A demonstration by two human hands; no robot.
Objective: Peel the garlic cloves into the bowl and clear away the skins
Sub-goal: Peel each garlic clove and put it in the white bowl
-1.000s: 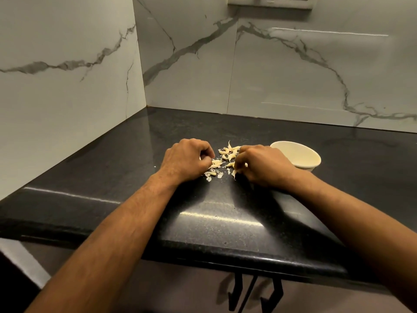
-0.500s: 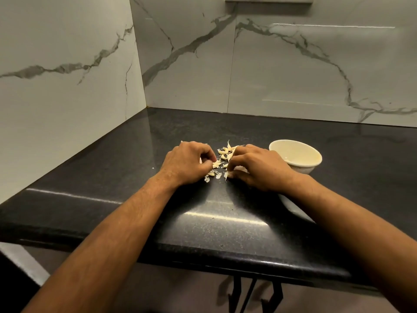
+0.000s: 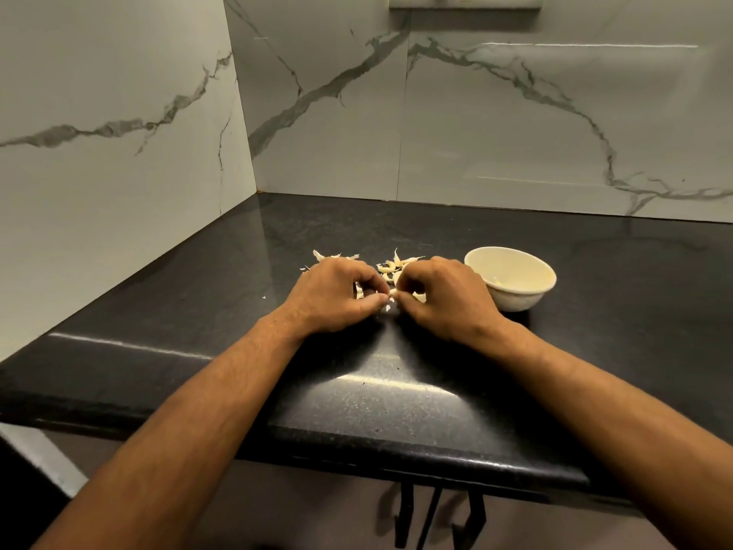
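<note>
My left hand (image 3: 337, 297) and my right hand (image 3: 444, 301) meet fingertip to fingertip low over the black counter (image 3: 396, 398). Between the tips they pinch a small garlic clove (image 3: 392, 298), mostly hidden by the fingers. Behind the hands lies a loose pile of garlic cloves and pale skins (image 3: 394, 265). More skins (image 3: 333, 256) show past my left knuckles. The cream bowl (image 3: 511, 295) stands just right of my right hand, with a small pale piece inside near its front wall.
Marble-patterned walls close the counter at the back and left, forming a corner (image 3: 258, 192). The counter's rounded front edge (image 3: 396, 454) runs below my forearms, with dark handles (image 3: 432, 518) under it. A switch plate (image 3: 464, 2) sits high on the back wall.
Both hands have drawn closer until their fingertips meet on one clove. More skins now show behind my left hand. The view has tilted slightly.
</note>
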